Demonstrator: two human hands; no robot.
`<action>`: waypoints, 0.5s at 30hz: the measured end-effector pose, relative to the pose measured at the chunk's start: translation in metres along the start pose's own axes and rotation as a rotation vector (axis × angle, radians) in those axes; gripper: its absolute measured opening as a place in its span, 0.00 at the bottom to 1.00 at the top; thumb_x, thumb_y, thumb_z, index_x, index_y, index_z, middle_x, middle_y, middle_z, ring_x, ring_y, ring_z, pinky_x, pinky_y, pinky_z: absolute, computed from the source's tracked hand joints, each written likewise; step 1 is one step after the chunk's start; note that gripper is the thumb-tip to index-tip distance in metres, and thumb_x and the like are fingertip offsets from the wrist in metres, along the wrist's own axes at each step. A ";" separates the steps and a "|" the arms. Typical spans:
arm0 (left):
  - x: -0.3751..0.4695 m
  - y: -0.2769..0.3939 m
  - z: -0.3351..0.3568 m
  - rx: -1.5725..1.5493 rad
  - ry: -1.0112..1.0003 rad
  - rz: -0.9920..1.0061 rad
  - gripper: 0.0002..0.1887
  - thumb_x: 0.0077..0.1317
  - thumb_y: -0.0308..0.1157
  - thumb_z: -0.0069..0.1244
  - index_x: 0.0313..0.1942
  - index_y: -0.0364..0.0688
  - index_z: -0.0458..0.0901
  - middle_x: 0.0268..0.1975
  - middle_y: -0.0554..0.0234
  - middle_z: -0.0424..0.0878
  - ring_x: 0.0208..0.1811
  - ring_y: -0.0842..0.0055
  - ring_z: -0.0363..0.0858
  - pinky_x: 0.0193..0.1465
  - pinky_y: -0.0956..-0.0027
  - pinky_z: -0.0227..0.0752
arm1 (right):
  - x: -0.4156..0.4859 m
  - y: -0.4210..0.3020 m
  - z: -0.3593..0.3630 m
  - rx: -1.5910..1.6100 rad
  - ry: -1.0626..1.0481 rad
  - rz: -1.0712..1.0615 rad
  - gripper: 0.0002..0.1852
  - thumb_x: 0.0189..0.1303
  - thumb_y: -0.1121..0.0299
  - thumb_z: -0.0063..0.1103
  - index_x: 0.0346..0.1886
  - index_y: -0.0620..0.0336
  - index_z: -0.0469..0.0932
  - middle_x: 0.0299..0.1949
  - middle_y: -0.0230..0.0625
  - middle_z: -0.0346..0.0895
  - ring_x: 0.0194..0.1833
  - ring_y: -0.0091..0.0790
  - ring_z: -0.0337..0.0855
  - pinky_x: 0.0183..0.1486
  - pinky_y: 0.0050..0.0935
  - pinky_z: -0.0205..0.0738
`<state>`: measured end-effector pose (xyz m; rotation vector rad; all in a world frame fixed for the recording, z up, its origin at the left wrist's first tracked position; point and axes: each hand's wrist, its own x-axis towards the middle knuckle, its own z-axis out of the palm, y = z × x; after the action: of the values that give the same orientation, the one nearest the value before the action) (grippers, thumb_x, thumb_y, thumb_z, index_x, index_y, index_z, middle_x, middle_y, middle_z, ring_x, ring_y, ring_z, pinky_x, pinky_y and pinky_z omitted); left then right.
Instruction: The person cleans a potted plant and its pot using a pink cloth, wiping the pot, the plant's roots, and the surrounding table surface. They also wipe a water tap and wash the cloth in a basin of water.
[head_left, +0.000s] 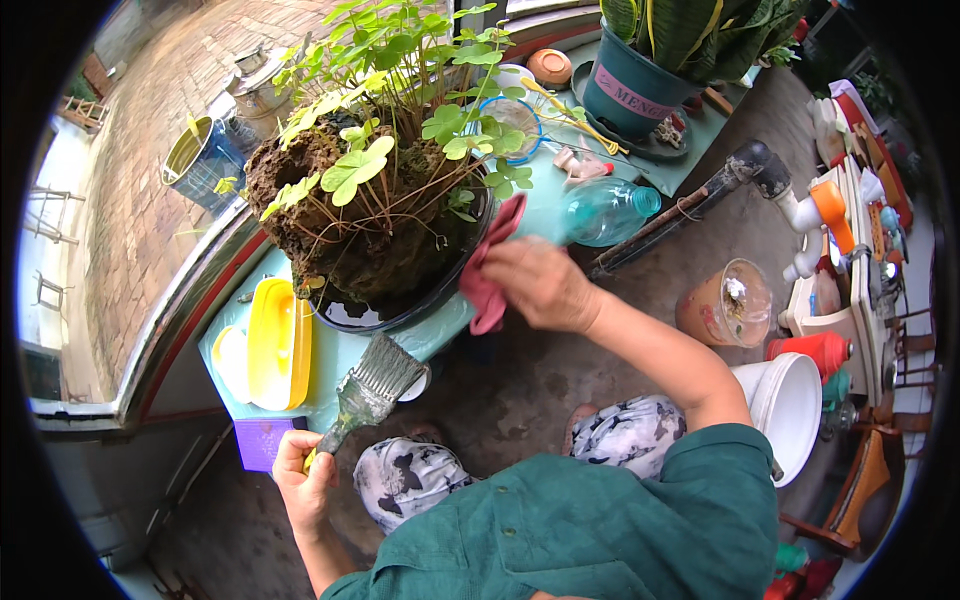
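Observation:
My right hand (544, 283) grips a crumpled dark-pink cloth (489, 281) against the near right rim of a dark, shallow plant basin (375, 324). In that basin a rough brown rock (360, 247) rises out of dark water, and clover-like green leaves (358, 171) on thin stems grow from it. My left hand (306, 465) holds a worn paintbrush (369, 394) by its handle, with the grey bristles pointing up towards the basin. The brush is just off the table's front edge, near a purple box (266, 442).
A yellow plastic tray (279, 345) sits left of the basin on the pale green tabletop (450, 330). To the right lie a teal plastic bottle (611, 211), a spray head (583, 166) and a potted snake plant (637, 82). A black pipe (675, 217), a clear tub (724, 304) and a white bucket (784, 420) stand at my right.

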<state>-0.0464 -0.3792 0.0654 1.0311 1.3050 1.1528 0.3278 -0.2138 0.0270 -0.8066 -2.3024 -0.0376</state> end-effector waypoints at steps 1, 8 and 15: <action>-0.001 0.000 0.003 -0.011 -0.011 -0.012 0.12 0.64 0.32 0.58 0.40 0.37 0.74 0.24 0.71 0.74 0.20 0.88 0.68 0.22 0.83 0.60 | 0.001 0.011 -0.003 -0.029 0.031 0.121 0.16 0.51 0.77 0.59 0.46 0.62 0.78 0.49 0.43 0.79 0.51 0.46 0.80 0.52 0.39 0.73; 0.005 0.023 0.028 -0.008 0.106 -0.102 0.07 0.66 0.25 0.55 0.41 0.37 0.75 0.24 0.73 0.74 0.18 0.90 0.66 0.21 0.83 0.59 | 0.020 0.045 0.017 -0.333 -0.080 0.447 0.18 0.52 0.80 0.53 0.49 0.62 0.74 0.54 0.47 0.72 0.58 0.50 0.73 0.60 0.43 0.67; 0.000 0.059 -0.006 0.129 0.398 0.173 0.05 0.70 0.28 0.52 0.42 0.38 0.74 0.23 0.76 0.71 0.17 0.92 0.63 0.19 0.85 0.56 | 0.024 0.039 0.017 -0.358 -0.029 0.365 0.19 0.54 0.78 0.55 0.52 0.59 0.76 0.40 0.45 0.74 0.45 0.49 0.75 0.52 0.43 0.70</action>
<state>-0.0551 -0.3704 0.1235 1.0575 1.6434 1.4741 0.3258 -0.1647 0.0217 -1.4069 -2.1684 -0.2810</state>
